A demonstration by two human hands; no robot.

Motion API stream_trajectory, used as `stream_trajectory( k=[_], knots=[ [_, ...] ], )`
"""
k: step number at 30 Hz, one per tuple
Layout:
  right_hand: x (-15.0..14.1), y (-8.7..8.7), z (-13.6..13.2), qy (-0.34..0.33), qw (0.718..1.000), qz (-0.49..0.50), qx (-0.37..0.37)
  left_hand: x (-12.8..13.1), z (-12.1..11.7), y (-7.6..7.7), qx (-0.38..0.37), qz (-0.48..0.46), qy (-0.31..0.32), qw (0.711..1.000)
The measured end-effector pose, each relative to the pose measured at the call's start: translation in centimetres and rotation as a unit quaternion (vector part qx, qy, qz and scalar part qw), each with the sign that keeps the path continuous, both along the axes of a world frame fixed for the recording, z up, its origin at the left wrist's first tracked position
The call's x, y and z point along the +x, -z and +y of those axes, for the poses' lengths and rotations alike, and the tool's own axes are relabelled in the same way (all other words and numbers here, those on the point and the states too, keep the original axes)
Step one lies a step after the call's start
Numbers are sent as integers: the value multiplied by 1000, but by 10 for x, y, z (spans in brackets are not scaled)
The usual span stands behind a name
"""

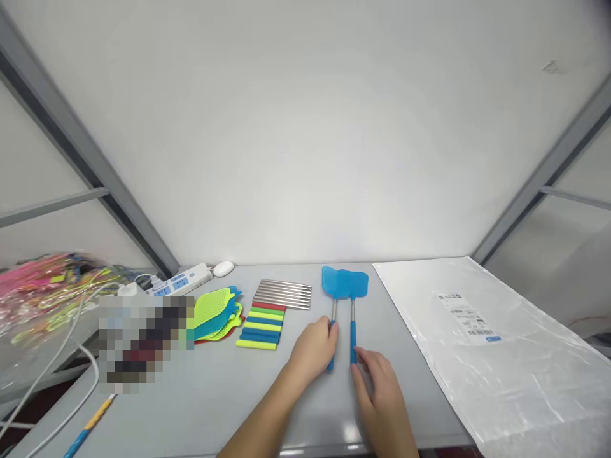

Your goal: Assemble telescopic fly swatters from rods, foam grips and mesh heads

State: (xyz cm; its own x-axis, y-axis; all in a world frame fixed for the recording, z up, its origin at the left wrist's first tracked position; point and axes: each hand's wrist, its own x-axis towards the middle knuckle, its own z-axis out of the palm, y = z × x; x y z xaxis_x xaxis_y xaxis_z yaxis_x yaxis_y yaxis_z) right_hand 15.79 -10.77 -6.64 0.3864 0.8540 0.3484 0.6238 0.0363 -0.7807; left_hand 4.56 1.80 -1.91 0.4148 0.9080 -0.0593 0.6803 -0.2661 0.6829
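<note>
Two blue fly swatters lie side by side on the grey table, their heads overlapping. My left hand (315, 345) is closed around the handle of the left fly swatter (330, 281). The thumb and fingers of my right hand (379, 385) pinch the lower handle of the right fly swatter (353, 332). Short metal shafts join the heads to the handles. Left of my hands are a row of shiny metal rods (282, 294) and a row of red, green, yellow and blue handle tubes (261, 327). Beyond these lies a pile of loose swatter heads (214, 313).
A white plastic mailing bag (443, 331) with a printed label covers the right side. At the back left are a power strip (184, 280) and a white mouse (223, 269). White cables (90, 356) trail near bagged colourful items (62, 286). A blurred patch hides something at left.
</note>
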Motion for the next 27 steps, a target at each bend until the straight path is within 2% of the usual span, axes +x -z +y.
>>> stream_trajectory(
  k=[7, 15, 18, 22, 27],
  knots=[
    [15, 2, 31, -36, 989, -107, -94, 19, 19, -4, -43, 80, 36, 995],
    [20, 15, 39, -35, 982, -157, -96, 19, 20, -4, -62, 133, 50, 988],
    [16, 11, 43, -11, 978, -176, -107, 19, 21, -2, -85, 149, 63, 983],
    [11, 1, 49, 29, 970, -195, -140, 20, 24, 1, -56, 172, 76, 981],
    [13, -8, 52, 13, 966, -197, -168, 25, 27, 4, -17, 179, 101, 978]
  ],
)
